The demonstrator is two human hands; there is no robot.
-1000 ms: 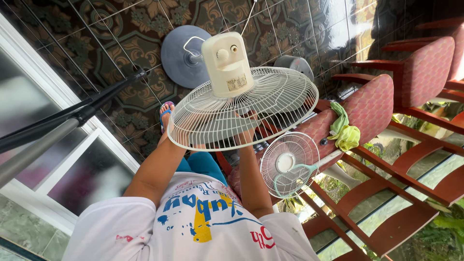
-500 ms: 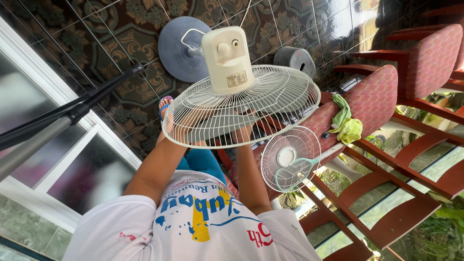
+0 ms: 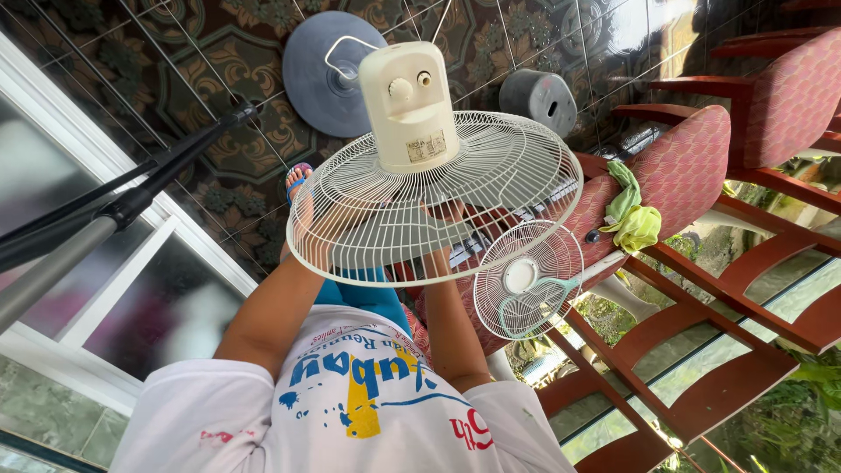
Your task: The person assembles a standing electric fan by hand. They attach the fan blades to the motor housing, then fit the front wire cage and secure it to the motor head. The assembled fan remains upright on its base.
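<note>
I hold a white fan head in front of my body: a round wire grille (image 3: 491,175) with a cream motor housing (image 3: 410,105) standing on top of it. My left hand (image 3: 302,223) grips the grille's left rim, seen through the wires. My right hand (image 3: 444,215) holds the grille from underneath near its middle and is partly hidden by the wires. Both forearms rise from my white printed T-shirt (image 3: 350,403).
A grey round fan base (image 3: 328,74) and a grey cylinder (image 3: 539,101) lie on the patterned tile floor. A smaller fan grille (image 3: 526,280) leans by a red chair (image 3: 683,166) carrying a green cloth (image 3: 632,215). A metal pole (image 3: 105,219) crosses at left. My blue sandal (image 3: 298,175) shows.
The fan head has tipped and shifted slightly in my hands. Both hands keep their hold on the grille.
</note>
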